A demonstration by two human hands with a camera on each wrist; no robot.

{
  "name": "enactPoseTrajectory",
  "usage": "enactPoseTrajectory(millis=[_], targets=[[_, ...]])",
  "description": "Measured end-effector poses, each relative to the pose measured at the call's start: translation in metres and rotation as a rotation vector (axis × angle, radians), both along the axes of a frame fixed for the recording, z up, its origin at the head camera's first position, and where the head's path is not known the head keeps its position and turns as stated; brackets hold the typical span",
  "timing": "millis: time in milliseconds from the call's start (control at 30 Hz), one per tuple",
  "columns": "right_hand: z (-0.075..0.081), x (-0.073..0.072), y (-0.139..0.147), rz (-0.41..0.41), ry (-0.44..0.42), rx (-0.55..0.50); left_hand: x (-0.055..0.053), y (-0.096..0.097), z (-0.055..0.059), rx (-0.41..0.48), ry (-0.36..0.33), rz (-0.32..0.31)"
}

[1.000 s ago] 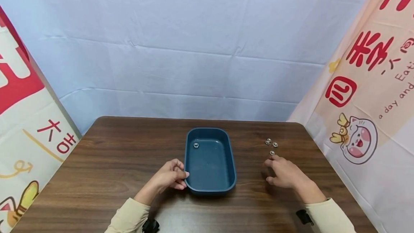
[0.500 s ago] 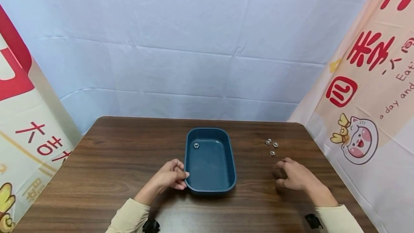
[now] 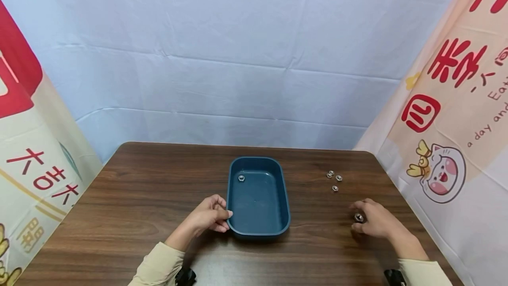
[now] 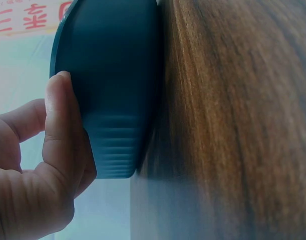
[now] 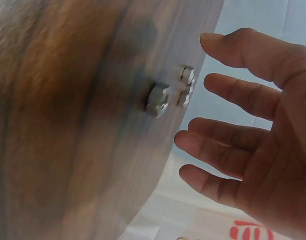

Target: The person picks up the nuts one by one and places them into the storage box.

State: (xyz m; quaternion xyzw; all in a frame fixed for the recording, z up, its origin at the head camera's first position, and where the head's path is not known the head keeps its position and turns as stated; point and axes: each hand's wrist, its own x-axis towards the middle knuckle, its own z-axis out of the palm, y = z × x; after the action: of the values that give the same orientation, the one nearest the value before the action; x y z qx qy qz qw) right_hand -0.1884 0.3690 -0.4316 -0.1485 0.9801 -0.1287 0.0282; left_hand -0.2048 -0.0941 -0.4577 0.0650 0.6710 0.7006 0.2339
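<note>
My left hand (image 3: 214, 214) pinches the near left side of a dark blue plastic tray (image 3: 286, 197), thumb over the rim and fingers along the outer wall. In the left wrist view those fingers (image 4: 57, 115) lie against the ribbed side. One metal hex nut (image 3: 241, 178) is inside the tray, towards its far left. My right hand (image 3: 379, 220) hovers low over the table at right, thumb and fingers spread on either side of another hex nut (image 3: 359, 217). The right wrist view shows that nut (image 5: 157, 100) on the wood, apart from the fingertips.
Several more hex nuts (image 3: 335, 188) lie farther back on the brown wooden table (image 3: 166, 175), right of the tray. A pale cloth (image 3: 238, 78) hangs behind the table, and printed cloths (image 3: 444, 162) flank both sides.
My right hand has moved right and slightly nearer, away from the group of nuts, and a nut now shows between its thumb and fingers. The left hand and tray have stayed put.
</note>
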Motion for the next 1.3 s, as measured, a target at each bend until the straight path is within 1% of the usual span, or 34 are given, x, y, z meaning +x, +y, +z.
enactPoseTrajectory(millis=[67,167,300,400,600,700,833,967,1067,1167,1300], targets=[[-0.005,-0.001,0.005,-0.001,0.017,-0.022,0.0,0.0,0.0,-0.002,0.001,0.0],[-0.013,-0.001,0.012,-0.041,0.021,-0.077,0.001,0.0,0.001,-0.001,0.0,-0.001],[-0.022,0.001,0.016,-0.145,-0.004,-0.178,0.001,-0.001,0.002,0.002,-0.002,-0.007],[-0.026,0.006,0.015,-0.223,-0.03,-0.252,0.0,-0.001,0.0,0.007,-0.002,-0.003],[-0.028,0.012,0.013,-0.394,-0.124,-0.46,-0.002,-0.002,-0.005,0.033,-0.005,0.001],[-0.03,0.012,0.014,-0.443,-0.151,-0.525,-0.003,-0.002,-0.006,0.037,-0.007,0.003],[-0.031,0.011,0.015,-0.462,-0.164,-0.539,-0.003,-0.002,-0.007,0.036,-0.008,0.006],[-0.032,0.007,0.014,-0.447,-0.182,-0.503,-0.002,-0.002,-0.007,0.03,-0.017,0.003],[-0.034,0.005,0.014,-0.447,-0.176,-0.465,-0.002,-0.002,-0.007,0.026,-0.014,0.005],[-0.034,0.006,0.013,-0.48,-0.16,-0.457,-0.002,-0.002,-0.007,0.031,-0.014,0.005],[-0.035,0.006,0.012,-0.514,-0.153,-0.499,-0.003,-0.002,-0.006,0.041,-0.017,0.01]])
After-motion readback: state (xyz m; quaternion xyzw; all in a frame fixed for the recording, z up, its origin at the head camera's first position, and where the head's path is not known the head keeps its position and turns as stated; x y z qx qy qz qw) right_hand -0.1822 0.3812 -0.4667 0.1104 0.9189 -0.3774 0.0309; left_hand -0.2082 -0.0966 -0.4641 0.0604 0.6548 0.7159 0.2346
